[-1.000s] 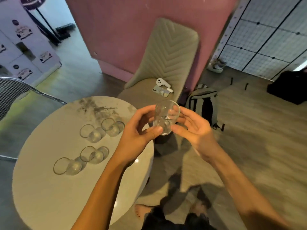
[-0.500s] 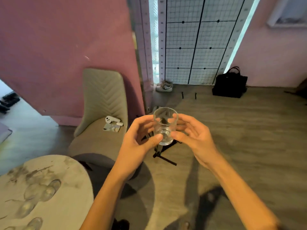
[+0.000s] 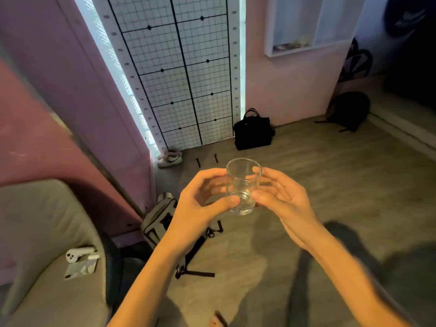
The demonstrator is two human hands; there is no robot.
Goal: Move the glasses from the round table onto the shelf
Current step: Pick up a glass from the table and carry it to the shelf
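- The glass [image 3: 243, 185] is in the air in front of me, upright, mouth up and empty, held between my two hands above the floor [image 3: 342, 185].
- At the far left is a beige padded chair [image 3: 47, 232]. On its seat lie a white device [image 3: 79, 253] and, just beside it, a flat thing like a phone [image 3: 80, 270].
- To the right of the chair a grey backpack [image 3: 160, 220] lies on the floor against the pink wall, partly hidden by my left forearm.
- Farther back, white shoes [image 3: 169, 158] stand at the foot of a grid panel [image 3: 184, 74].
- My left hand [image 3: 200, 204] grips the glass from the left: the thumb lies across the front near the bottom, and the fingers are curled round the back.
- A black bag [image 3: 253, 131] stands on the floor just to the right of the grid panel.
- My right hand [image 3: 280, 199] holds the glass from the right, with the thumb at the lower part and the fingers on the far side near the rim.
- The shelf [image 3: 306, 50], with a white frame, is on the wall at the upper right, well apart from the glass. What lies on it is too blurred to tell.
- A black backpack [image 3: 349, 109] leans at the wall on the far right.
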